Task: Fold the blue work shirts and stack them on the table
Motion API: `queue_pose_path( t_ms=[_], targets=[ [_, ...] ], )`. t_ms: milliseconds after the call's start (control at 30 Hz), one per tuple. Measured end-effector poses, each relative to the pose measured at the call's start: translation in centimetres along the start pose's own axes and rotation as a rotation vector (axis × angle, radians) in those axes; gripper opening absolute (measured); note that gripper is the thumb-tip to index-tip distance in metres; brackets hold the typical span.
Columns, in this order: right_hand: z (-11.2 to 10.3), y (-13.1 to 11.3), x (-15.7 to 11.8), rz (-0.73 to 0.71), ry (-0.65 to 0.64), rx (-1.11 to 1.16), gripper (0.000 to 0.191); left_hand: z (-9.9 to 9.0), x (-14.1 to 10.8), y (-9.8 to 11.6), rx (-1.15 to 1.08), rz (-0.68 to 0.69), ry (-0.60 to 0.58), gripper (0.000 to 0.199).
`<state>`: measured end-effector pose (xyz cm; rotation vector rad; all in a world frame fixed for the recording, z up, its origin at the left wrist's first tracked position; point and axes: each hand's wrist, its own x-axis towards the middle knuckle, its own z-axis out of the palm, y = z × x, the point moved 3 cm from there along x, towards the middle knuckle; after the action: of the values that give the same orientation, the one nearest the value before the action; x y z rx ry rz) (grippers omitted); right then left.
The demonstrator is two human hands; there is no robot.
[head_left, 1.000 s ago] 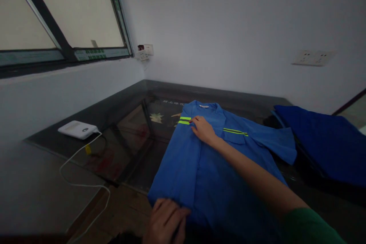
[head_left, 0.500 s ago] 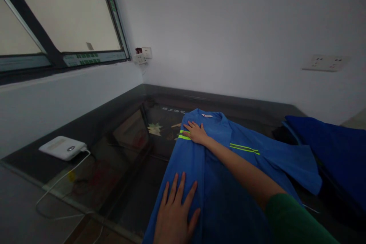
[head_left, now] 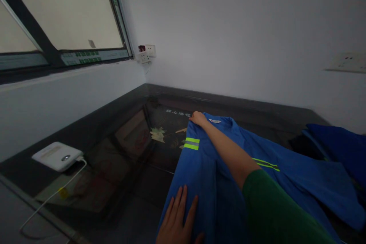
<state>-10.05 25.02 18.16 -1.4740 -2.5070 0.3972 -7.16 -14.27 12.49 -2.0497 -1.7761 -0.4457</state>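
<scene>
A blue work jacket point(head_left: 206, 183) with yellow-green stripes lies on the dark glass tabletop point(head_left: 134, 183), collar and white label at the far end, one side folded inward. My left hand point(head_left: 178, 219) rests flat on the folded side near the bottom of the view, fingers stretched out. Reaching across the jacket, my right hand point(head_left: 199, 119) has its fingers curled over the shoulder edge beside the collar. Its fingertips are partly hidden. One sleeve of the jacket spreads out to the right.
A white box-shaped device point(head_left: 57, 156) with a cable sits on the table's left. Folded darker blue cloth point(head_left: 337, 145) lies at the right. Walls with sockets point(head_left: 150, 50) close off the back, and a window point(head_left: 85, 15) is at upper left.
My right hand has gone from lying flat near the striped band to gripping the shoulder edge farther up. My left hand still lies flat. The view has shifted slightly.
</scene>
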Motion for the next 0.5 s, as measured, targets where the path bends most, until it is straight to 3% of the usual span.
queue_pose_path(
  t_ms=[300,500],
  targets=[
    [0.4,2.0,1.7,0.014,-0.093,0.122,0.023,0.1,-0.3,0.2,0.096,0.012,-0.019,0.076],
    [-0.6,1.3,2.2,0.005,-0.135,0.063,0.033,-0.1,-0.3,0.2,0.101,0.008,-0.056,0.078]
  ],
)
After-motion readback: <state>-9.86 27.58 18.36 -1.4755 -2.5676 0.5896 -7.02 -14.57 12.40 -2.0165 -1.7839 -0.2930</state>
